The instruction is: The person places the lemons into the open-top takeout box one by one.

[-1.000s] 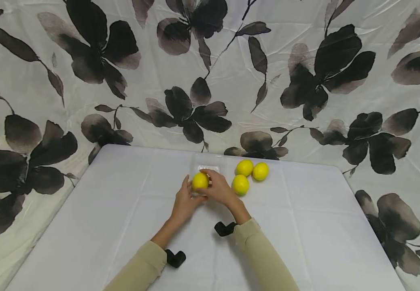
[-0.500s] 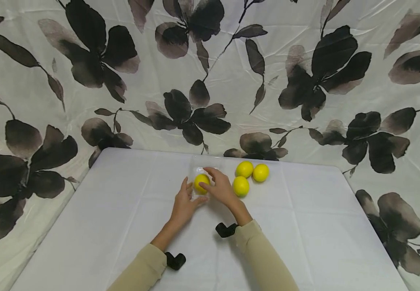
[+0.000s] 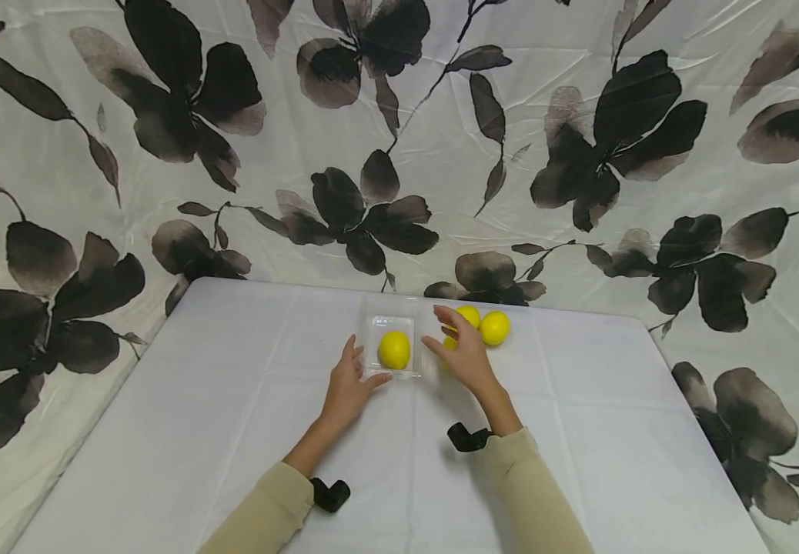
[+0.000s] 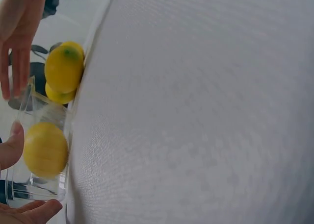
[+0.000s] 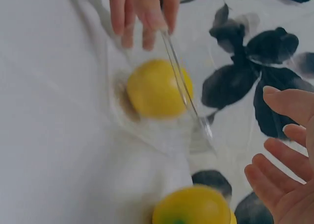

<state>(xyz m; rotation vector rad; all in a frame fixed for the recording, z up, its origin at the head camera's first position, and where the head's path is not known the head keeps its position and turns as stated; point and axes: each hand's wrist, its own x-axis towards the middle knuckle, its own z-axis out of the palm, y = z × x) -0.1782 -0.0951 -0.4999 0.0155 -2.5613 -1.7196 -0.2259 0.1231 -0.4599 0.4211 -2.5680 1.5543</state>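
A yellow lemon [image 3: 394,351] lies inside a clear plastic container [image 3: 389,321] near the table's far edge. My left hand [image 3: 346,392] steadies the container's near left corner, thumb along the front and fingers at the left side. In the right wrist view, the left thumb [image 5: 151,13] meets the container's rim. My right hand [image 3: 470,360] is spread over loose lemons to the right, thumb apart from the fingers and nothing held. One lemon [image 3: 495,328] shows fully there; another lemon [image 3: 469,316] is partly covered, and a third lemon [image 3: 450,343] is mostly hidden by that hand.
A white cloth [image 3: 289,446] covers the table. Behind it hangs a pale curtain [image 3: 483,177] with dark flower prints. Black wrist devices sit at both sleeves, the left device [image 3: 331,495] close above the cloth.
My right hand has let go of the lemon inside the container and moved right, over the loose lemons. The left hand has stayed at the container's corner.
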